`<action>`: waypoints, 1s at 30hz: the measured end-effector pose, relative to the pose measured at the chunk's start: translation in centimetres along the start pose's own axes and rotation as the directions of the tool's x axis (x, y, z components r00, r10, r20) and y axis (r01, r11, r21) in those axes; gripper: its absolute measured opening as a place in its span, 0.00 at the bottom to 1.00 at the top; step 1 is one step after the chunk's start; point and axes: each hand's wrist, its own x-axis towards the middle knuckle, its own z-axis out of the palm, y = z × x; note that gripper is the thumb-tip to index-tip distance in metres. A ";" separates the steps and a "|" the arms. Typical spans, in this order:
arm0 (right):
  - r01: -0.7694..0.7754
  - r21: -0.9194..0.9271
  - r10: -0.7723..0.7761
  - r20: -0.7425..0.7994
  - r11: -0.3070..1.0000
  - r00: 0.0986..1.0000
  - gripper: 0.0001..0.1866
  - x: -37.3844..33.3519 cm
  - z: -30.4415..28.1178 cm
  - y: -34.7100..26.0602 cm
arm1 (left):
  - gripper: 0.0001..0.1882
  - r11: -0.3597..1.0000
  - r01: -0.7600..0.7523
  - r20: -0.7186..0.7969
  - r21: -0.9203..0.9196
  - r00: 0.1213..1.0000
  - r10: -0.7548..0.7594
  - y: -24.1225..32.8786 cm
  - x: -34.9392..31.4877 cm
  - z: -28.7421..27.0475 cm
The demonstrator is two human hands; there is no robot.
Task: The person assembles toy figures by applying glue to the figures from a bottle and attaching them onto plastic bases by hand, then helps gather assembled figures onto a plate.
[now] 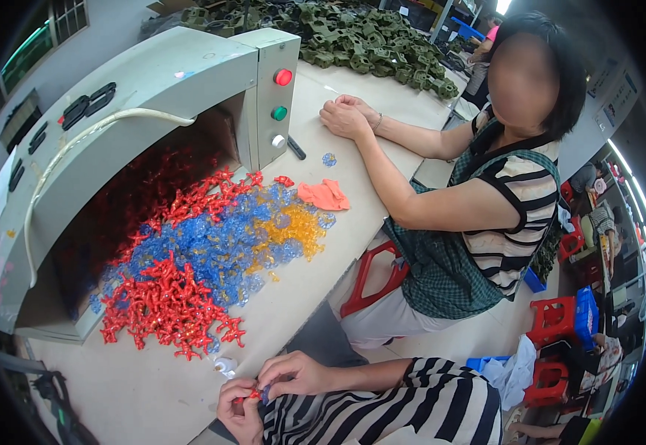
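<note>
Basically, a pale table (126,386) runs through the left and middle of the frame, with a grey arched machine (148,67) on it at upper left. Co-worker (449,274) sits at upper right, both hands together on the table. Green pile (378,48) at top centre. Left of centre, in front of the machine's opening: blue heap (189,241), red heap (167,304) at its lower edge, smaller yellow heap (293,230) to its right.

Wearer's hands are bottom centre, off the heaps. Right hand (293,372) is closed in a pinch, thumb and fingertips on a purple bit (265,395). Left hand (238,411) is curled, fingers gripping a red piece (252,394) right up against that bit. Orange cloth (324,195) lies beside the yellow heap; small white bottle (225,366) sits just above the left hand.

Step in hand looks like two-handed fingerwork on the red piece and purple bit; fitting or parting, can't tell, fingers hide the contact. Next move probably calls for a firm left pinch while right fingertips press or turn the bit. Slip risk: both parts are tiny.
</note>
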 end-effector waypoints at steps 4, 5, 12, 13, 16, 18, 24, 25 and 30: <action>-0.014 0.009 0.014 0.004 1.000 1.000 0.10 0.0 0.5 0.1 | 0.07 0.989 -0.085 0.014 0.120 0.996 0.084 -0.5 -0.2 -0.4; -0.018 -0.014 0.018 0.008 1.000 1.000 0.11 0.1 0.5 0.2 | 0.07 0.990 -0.140 -0.008 0.027 0.990 0.140 -0.4 -0.3 0.2; 0.043 -0.251 -0.067 -0.089 0.967 0.994 0.10 0.6 0.7 -2.1 | 0.09 0.967 -0.217 0.039 -0.136 0.974 0.224 2.4 1.0 1.5; 0.058 -0.226 -0.074 -0.065 0.972 0.995 0.10 0.8 0.6 -1.8 | 0.09 0.966 -0.226 0.036 -0.127 0.972 0.233 2.2 0.9 1.3; 0.065 -0.224 -0.074 -0.032 0.972 0.997 0.11 1.0 1.2 -1.3 | 0.08 0.957 -0.220 0.019 -0.190 0.974 0.228 1.0 0.5 0.4; 0.067 -0.258 -0.075 -0.022 0.964 0.997 0.12 1.1 2.2 -1.6 | 0.08 0.938 -0.218 0.008 -0.269 0.974 0.228 0.4 0.3 -0.1; 0.268 -0.484 -0.279 0.050 0.833 0.959 0.12 0.8 4.5 -2.1 | 0.06 0.775 -0.338 0.076 -0.534 0.894 0.442 -1.4 0.3 -1.2; 0.269 -0.478 -0.279 0.053 0.836 0.959 0.12 0.8 4.7 -2.1 | 0.06 0.765 -0.323 0.072 -0.556 0.899 0.432 -1.5 0.2 -1.3; 0.247 -0.476 -0.246 0.064 0.844 0.967 0.13 0.9 4.8 -2.3 | 0.06 0.772 -0.296 0.075 -0.563 0.912 0.404 -1.0 0.1 -1.6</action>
